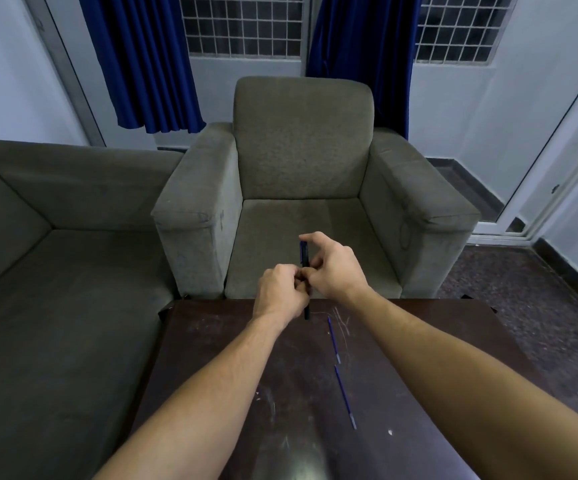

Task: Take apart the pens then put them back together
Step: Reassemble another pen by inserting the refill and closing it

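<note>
We are seeing only parts of the pen (304, 254): its middle is hiding behind our knuckles, so we cannot tell whether the barrel is in one piece or parting where the two hands are meeting. Its upper end is showing dark blue above the right hand (337, 271), and its lower end is poking out black below the left hand (278, 294), just over the far edge of the surface (232, 358). The near edge of the surface and both our elbows are running out of the bottom of the view, and a pale glare is blurring the wood there. Our left fingers (292, 277) are curling tightly round the lower part of the pen, knuckles facing us, so the fingertips themselves are hidden. Our right fingers (315, 237) are closing narrowly on the upper part, the forefinger arching over and touching the top end while the others are bunching against the barrel beside the left hand. The two hands are touching each other, holding the pen nearly upright, above the surface rather than on it. On the surface to the right, two thin blue refills are lying almost end to end, apart from the hands: the far refill (333, 339) and the near refill (345, 396), each with a pale tip pointing towards us. Beyond the surface, a grey armchair (301, 150) is facing us.
</note>
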